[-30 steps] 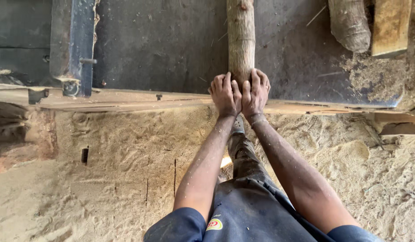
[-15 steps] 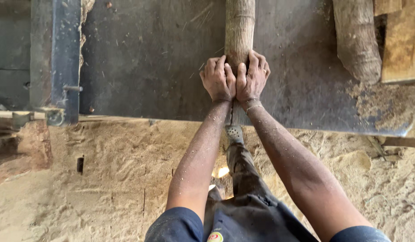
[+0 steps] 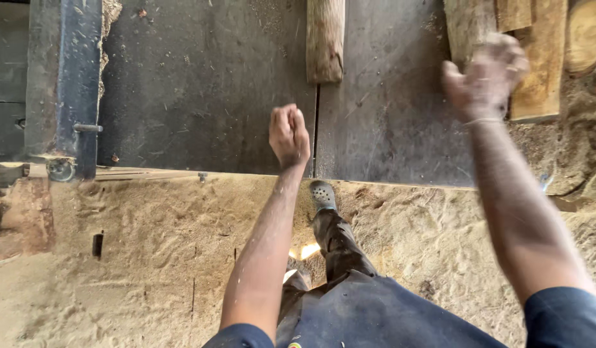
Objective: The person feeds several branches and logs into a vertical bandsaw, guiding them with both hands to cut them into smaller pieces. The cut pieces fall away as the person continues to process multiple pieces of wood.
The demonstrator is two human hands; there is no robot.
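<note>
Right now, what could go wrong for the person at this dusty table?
The left hand is a fist right beside the slot in the table, and could get hurt if a blade runs there. The log lies loose over that slot and might roll. Sawdust underfoot looks slippery.

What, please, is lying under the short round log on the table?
The log lies on the dark metal table, along a narrow slot. Whatever sits in the slot beneath it is covered.

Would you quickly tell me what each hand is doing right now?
Left hand: closed in a fist, holding nothing, above the metal table.
Right hand: open, blurred, empty, over the wooden planks, apart from the log.
</note>
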